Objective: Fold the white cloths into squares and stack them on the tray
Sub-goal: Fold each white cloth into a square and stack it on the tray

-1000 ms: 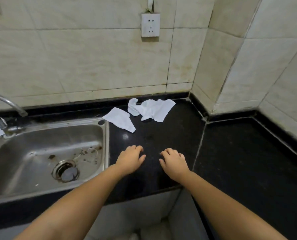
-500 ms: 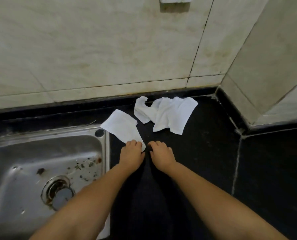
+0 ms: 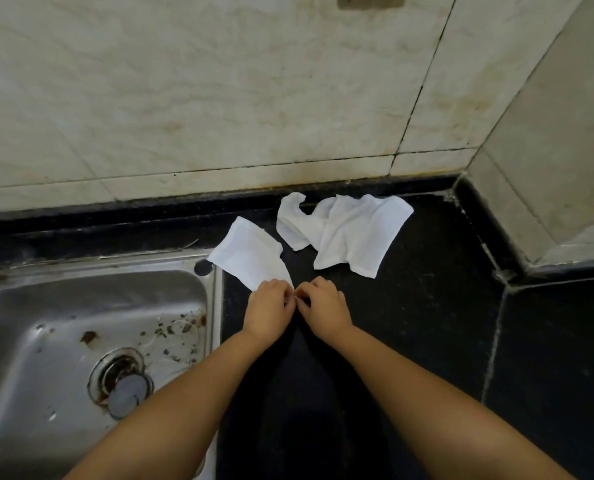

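Both hands have closed in on the near corner of the flat white cloth since a moment ago. Beside the steel sink (image 3: 91, 323), the left hand (image 3: 268, 308) pinches that corner of the flat white cloth (image 3: 248, 254); the right hand (image 3: 323, 308) curls beside it, though whether it holds cloth I cannot tell. Further right the crumpled white cloth (image 3: 349, 233) lies untouched on the black countertop (image 3: 427, 323). Nothing looks folded yet, and no tray is in sight; fingertips are hidden.

A flat folded white cloth (image 3: 248, 254) lies by the sink corner; a crumpled white cloth (image 3: 347, 233) lies just beside it, near the wall
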The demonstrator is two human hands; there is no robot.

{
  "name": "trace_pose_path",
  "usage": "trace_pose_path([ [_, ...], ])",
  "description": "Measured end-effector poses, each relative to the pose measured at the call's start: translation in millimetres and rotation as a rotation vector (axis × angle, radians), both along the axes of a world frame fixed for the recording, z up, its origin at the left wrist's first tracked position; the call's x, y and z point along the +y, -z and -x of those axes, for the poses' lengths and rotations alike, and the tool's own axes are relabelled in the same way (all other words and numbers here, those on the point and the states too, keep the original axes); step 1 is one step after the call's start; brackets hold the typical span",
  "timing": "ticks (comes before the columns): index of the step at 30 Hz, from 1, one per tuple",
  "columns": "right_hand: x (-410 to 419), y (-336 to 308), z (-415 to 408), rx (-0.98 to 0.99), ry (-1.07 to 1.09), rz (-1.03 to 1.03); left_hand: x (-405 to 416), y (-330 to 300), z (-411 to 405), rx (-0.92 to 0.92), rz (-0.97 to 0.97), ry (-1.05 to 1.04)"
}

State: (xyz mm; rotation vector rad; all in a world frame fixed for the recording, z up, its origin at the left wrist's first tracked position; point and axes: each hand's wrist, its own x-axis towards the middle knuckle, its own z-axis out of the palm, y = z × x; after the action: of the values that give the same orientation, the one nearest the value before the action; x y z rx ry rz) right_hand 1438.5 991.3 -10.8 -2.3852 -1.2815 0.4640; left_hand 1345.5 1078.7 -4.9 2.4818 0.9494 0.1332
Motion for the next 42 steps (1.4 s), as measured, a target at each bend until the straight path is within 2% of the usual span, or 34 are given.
trace_pose_path([
  [5,-23.2,-34.6,-10.1,0.344,0.122,-0.239,-19.2,-43.0,-13.6,-0.289,0.297,-0.032],
  [8,-46.5,-60.0,-18.7,0.483,0.273,-0.305,-37.2,-73.1,-29.2,-0.387,0.37,-0.001],
  [11,-72.0,-76.4,-29.9,0.47,0.367,-0.373,-54.2,-98.3,-49.0,-0.413,0.457,0.046],
  [16,-111.9,-95.9,-43.0,0.514,0.432,-0.447,-75.1,-124.9,-76.5,-0.428,0.72,0.022],
  [21,-147.5,-95.4,-50.5,0.452,0.446,-0.276,-80.0,-143.8,-99.2,-0.436,1.007,-0.16],
  [25,-168.8,-91.4,-59.3,0.429,0.556,-0.278,-70.0,-145.6,-100.2,-0.569,1.235,-0.124],
  [27,-171.2,-92.0,-62.0,0.497,0.594,-0.349,-62.8,-145.7,-100.5,-0.603,1.286,-0.102],
  [30,-157.1,-99.2,-58.9,0.61,0.467,-0.353,-55.7,-149.4,-101.4,-0.606,1.334,-0.072],
  [32,-140.5,-103.0,-54.6,0.488,0.396,-0.281,-55.7,-155.3,-98.6,-0.583,1.356,0.015],
  [35,-124.4,-103.2,-57.3,0.319,0.429,-0.216,-52.6,-164.1,-95.2,-0.552,1.289,0.112],
  [39,-138.9,-103.4,-83.9,0.3,0.495,-0.233,-28.7,-169.0,-96.6,-0.647,1.234,-0.016],
  [42,-155.4,-116.6,-107.8,0.374,0.592,-0.372,-9.0,-164.9,-97.6,-0.669,1.173,-0.099],
])
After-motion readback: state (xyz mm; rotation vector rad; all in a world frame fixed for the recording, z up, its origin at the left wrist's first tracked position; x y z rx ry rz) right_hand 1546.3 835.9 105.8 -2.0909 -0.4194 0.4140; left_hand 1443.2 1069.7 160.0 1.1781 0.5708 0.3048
